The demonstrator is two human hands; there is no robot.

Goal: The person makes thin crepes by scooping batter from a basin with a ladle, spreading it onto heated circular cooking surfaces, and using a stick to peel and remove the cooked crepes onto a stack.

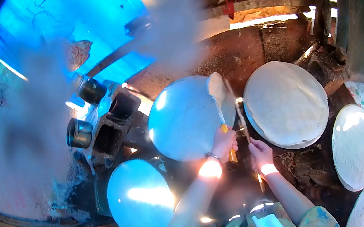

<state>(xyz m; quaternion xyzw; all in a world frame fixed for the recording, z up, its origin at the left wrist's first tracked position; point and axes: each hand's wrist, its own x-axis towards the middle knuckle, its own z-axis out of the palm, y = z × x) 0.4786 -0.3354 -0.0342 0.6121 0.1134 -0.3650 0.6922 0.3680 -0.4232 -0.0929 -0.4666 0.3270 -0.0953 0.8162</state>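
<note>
My left hand is wrapped round the yellow handle of a long spoon. Its pale, coated bowl rests on or just over the right part of a round white disc. To the right, my right hand grips a thin stick that points up between this disc and a second round white disc. The stick's lower end shows below the hand.
Another white disc lies at the lower left, and one more leans at the right. Dark metal cups and a concrete block stand at the left. A brown wall runs behind the discs.
</note>
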